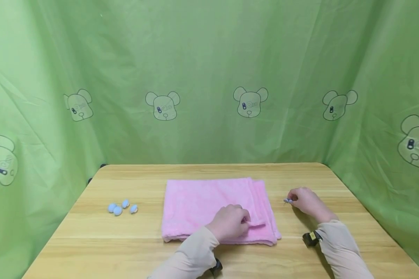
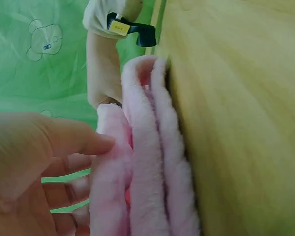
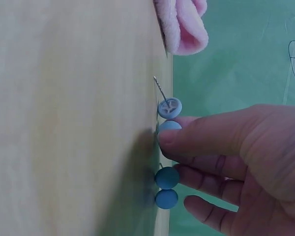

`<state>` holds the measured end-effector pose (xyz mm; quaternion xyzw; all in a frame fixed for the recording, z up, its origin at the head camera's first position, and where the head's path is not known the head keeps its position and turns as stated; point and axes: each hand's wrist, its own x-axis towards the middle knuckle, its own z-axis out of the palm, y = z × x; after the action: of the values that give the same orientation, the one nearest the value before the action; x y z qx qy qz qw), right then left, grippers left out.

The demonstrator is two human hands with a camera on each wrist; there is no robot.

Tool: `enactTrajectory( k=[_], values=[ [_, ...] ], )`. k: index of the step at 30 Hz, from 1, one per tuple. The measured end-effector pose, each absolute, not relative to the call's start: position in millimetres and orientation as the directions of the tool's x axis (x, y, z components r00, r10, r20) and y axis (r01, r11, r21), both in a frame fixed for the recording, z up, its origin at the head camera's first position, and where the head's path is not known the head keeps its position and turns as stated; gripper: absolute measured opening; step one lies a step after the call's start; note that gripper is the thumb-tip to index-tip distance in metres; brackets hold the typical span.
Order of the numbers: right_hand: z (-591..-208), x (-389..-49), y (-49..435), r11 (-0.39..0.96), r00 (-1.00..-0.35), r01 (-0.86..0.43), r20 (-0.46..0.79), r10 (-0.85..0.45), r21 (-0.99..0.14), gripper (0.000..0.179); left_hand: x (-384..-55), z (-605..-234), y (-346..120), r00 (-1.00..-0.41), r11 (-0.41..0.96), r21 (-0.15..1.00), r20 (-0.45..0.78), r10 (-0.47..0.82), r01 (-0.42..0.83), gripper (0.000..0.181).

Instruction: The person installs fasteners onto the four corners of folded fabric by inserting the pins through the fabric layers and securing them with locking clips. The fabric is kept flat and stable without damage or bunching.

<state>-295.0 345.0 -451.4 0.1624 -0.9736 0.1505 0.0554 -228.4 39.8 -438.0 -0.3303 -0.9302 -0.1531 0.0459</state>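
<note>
A folded pink plush blanket (image 1: 206,201) lies on the table. My left hand (image 1: 230,221) pinches the edge of its upper layer near the front right corner, lifting it slightly; in the left wrist view the thumb (image 2: 83,137) presses on the outermost fold. To the right of the blanket, my right hand (image 1: 307,201) is low at the tabletop. Between its thumb and fingers it pinches a blue round-headed pin (image 3: 170,126). Beside that is another pin (image 3: 171,108), its underside and metal needle showing. Two more blue heads (image 3: 166,198) are by the lower fingers.
Several blue round-headed pins (image 1: 117,210) lie in a loose group left of the blanket. The wooden table (image 1: 90,252) has green curtains (image 1: 209,58) with bear-head prints at its back and sides. A small black camera (image 1: 311,239) sits on the right wrist.
</note>
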Motion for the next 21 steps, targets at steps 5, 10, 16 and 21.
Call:
enactTrajectory(
  k=[5,10,16,21],
  values=[
    [-446.0,-293.3,341.3,0.897,-0.931,-0.349,0.207,-0.299,-0.272,0.009,-237.0,-433.6,35.0,-0.818,0.706,0.418,0.219,0.533,0.572,0.006],
    [-433.9,-290.6,332.3,0.871,-0.897,-0.401,0.315,-0.311,-0.284,0.006,-243.6,-424.2,25.9,-0.874,0.648,0.603,0.196,0.445,0.465,0.007],
    [-416.4,-288.2,306.2,0.808,-0.853,-0.467,0.425,-0.304,-0.360,0.008,-249.3,-417.5,13.4,-0.935,0.499,0.811,0.158,0.318,0.306,0.007],
    [-399.2,-280.5,278.8,0.727,-0.866,-0.463,0.433,-0.250,-0.507,0.012,-257.1,-417.1,4.4,-0.962,0.322,0.928,0.107,0.249,0.187,0.011]
  ],
)
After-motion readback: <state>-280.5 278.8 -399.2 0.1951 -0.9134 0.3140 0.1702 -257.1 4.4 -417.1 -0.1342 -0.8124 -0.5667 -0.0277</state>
